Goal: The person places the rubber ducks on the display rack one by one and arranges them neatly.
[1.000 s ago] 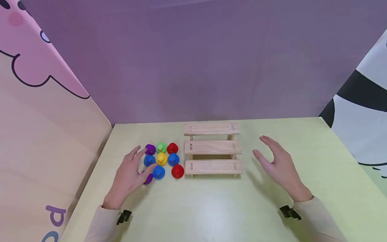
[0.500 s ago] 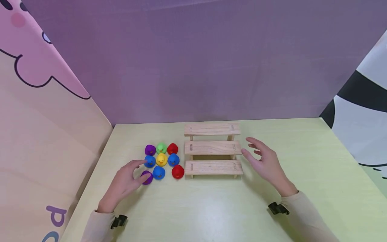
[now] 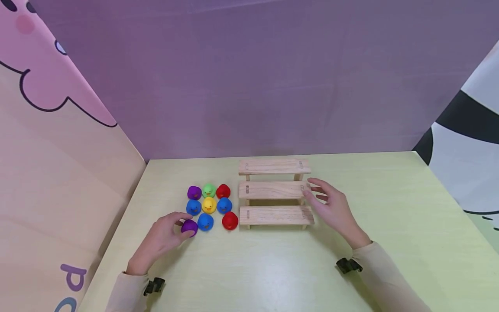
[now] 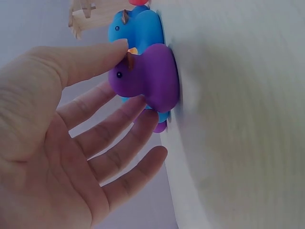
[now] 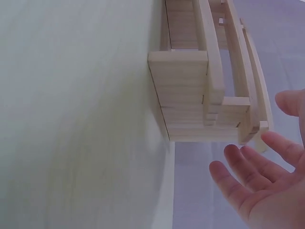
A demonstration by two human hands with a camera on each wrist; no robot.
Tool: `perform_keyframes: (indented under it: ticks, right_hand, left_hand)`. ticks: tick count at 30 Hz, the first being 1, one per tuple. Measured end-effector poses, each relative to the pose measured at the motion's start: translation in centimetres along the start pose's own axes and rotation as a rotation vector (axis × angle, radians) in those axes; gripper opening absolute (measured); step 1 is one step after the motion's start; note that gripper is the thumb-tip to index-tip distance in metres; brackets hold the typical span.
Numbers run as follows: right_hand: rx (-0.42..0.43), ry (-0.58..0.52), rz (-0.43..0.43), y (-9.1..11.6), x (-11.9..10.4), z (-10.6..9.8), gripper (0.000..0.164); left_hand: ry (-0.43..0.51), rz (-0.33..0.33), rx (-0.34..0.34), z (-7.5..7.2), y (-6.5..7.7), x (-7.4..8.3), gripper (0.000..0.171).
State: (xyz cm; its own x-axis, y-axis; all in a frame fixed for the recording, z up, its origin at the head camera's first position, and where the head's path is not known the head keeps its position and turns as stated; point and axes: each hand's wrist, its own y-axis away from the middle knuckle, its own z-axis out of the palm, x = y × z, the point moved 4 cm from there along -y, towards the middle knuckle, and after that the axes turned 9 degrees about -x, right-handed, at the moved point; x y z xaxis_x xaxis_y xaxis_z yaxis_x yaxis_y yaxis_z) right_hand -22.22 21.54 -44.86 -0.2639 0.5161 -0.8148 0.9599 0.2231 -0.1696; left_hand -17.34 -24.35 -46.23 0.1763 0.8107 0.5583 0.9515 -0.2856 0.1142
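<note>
Fingers [image 4: 109, 126] of left hand [image 3: 161, 238] now closer around nearer purple duck [image 3: 189, 227], contact unclear.

- Head view: evenly, fairly brightly lit, with pale glare on the near middle of the desk [image 3: 273, 264].
- Soft shadows fall inward from the left hand [image 3: 163, 236] and the right hand [image 3: 332, 208].
- Both wrist views: dimmer, hazier, colours muted, the desk's grain smeared under broad, faint shadows.
</note>
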Motion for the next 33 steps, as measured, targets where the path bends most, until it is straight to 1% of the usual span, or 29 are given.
perform_keyframes:
  ticks: [3, 6, 11, 16, 22, 27, 33]
  right_hand:
    - [-0.005, -0.014, 0.015, -0.1, 0.2, 0.2, 0.048]
    - [-0.006, -0.022, 0.027, -0.2, 0.4, 0.4, 0.048]
    - [-0.016, -0.011, 0.05, -0.4, 0.9, 0.7, 0.05]
    - [-0.018, 0.009, 0.068, -0.4, 1.3, 0.7, 0.052]
    - [-0.04, 0.017, 0.089, -0.3, 1.4, 0.6, 0.055]
    - [-0.056, 0.016, 0.093, -0.3, 1.4, 0.5, 0.057]
    - [-0.056, 0.031, 0.092, -0.4, 1.5, 0.3, 0.058]
  left_hand:
    - [0.006, 0.001, 0.005, 0.0, 0.0, 0.0, 0.036]
    - [0.015, 0.001, 0.01, 0.1, 0.0, 0.0, 0.028]
    - [0.009, 0.015, 0.015, 0.0, 0.0, 0.0, 0.017]
    - [0.009, 0.003, 0.02, 0.0, 0.0, 0.0, 0.016]
    - [0.023, -0.024, -0.008, 0.1, 0.1, 0.0, 0.017]
    - [0.018, -0.016, -0.004, 0.1, 0.0, 0.1, 0.018]
    - [0.0, -0.011, 0.001, -0.1, -0.1, 0.0, 0.018]
